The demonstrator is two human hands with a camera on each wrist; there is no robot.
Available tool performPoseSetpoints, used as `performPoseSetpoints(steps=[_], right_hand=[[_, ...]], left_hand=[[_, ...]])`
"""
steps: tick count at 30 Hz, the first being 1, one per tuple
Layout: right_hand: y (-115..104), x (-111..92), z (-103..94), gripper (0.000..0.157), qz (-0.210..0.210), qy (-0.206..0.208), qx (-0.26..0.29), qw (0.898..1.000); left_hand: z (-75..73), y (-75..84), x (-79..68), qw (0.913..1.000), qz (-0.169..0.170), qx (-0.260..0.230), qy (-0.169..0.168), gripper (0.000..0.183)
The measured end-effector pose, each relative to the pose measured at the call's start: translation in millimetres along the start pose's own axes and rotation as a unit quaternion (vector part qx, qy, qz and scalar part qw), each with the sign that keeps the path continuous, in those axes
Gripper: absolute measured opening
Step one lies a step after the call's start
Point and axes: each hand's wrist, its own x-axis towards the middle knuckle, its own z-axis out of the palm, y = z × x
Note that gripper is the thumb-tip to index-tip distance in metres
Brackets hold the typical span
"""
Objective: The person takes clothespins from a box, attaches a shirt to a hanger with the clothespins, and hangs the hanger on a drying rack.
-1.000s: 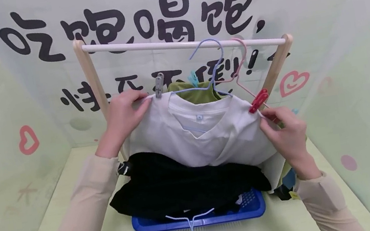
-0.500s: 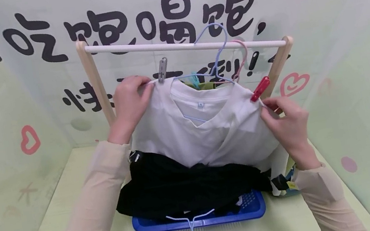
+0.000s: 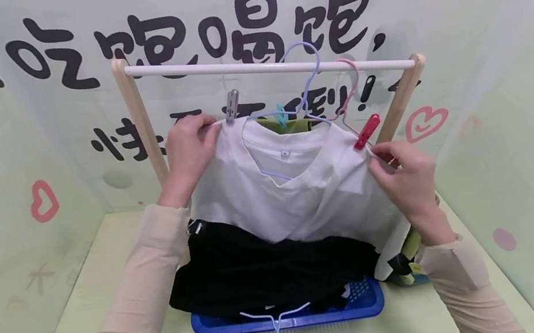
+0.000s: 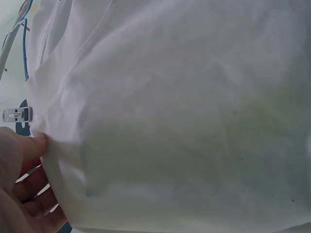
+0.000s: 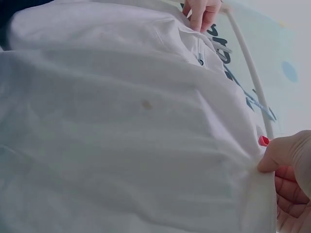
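A white V-neck T-shirt point(image 3: 298, 196) hangs on a blue wire hanger point(image 3: 308, 90), spread between both hands. My left hand point(image 3: 191, 152) pinches its left shoulder edge, beside a grey clothespin point(image 3: 232, 106). At the opposite shoulder my right hand point(image 3: 407, 179) pinches the cloth just below a red clothespin point(image 3: 367, 132). In the right wrist view, thumb and fingers of the right hand point(image 5: 291, 170) hold the shirt's edge. The hanger's hook arches above the white rod point(image 3: 230, 68); its tip is hidden at the rod, so I cannot tell whether it bears weight.
Behind the shirt, a green garment point(image 3: 292, 124) with a turquoise clothespin point(image 3: 282, 116) hangs from a pink hanger point(image 3: 352, 83). A blue basket point(image 3: 291, 321) holds black clothing point(image 3: 273, 270). A light blue hanger point(image 3: 277, 328) lies at its front. Wooden posts point(image 3: 142, 128) support the rod.
Both hands have lifted the shirt and hanger, then lowered them slightly and shifted left. The blue hook's tip, earlier visible in front of the rod, is now hidden at it.
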Motion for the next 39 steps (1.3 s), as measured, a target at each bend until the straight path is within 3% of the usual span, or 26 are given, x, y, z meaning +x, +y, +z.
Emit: performPoseSetpoints(steps=[7, 21, 27, 32, 39], right_hand=[[5, -10, 3.4, 0.009, -0.005, -0.014, -0.026, 1.000], [9, -19, 9.0, 0.010, -0.038, -0.023, -0.025, 0.999], [10, -17, 9.5, 0.012, -0.050, -0.030, -0.018, 0.998], [11, -16, 9.2, 0.015, -0.052, -0.035, -0.020, 0.998], [13, -17, 9.1, 0.014, -0.054, -0.026, -0.019, 0.998]], left_hand=[[3.5, -6.2, -5.7, 0.9996, 0.007, -0.007, -0.028, 0.015], [8.3, -18.9, -12.3, 0.9929, -0.041, -0.018, -0.110, 0.021], [3.8, -24.7, -21.3, 0.9913, -0.016, -0.022, -0.129, 0.028], [-6.8, -31.4, -52.4, 0.9890, 0.025, -0.046, -0.138, 0.022], [-22.4, -36.6, -120.4, 0.9822, 0.084, -0.062, -0.156, 0.009]])
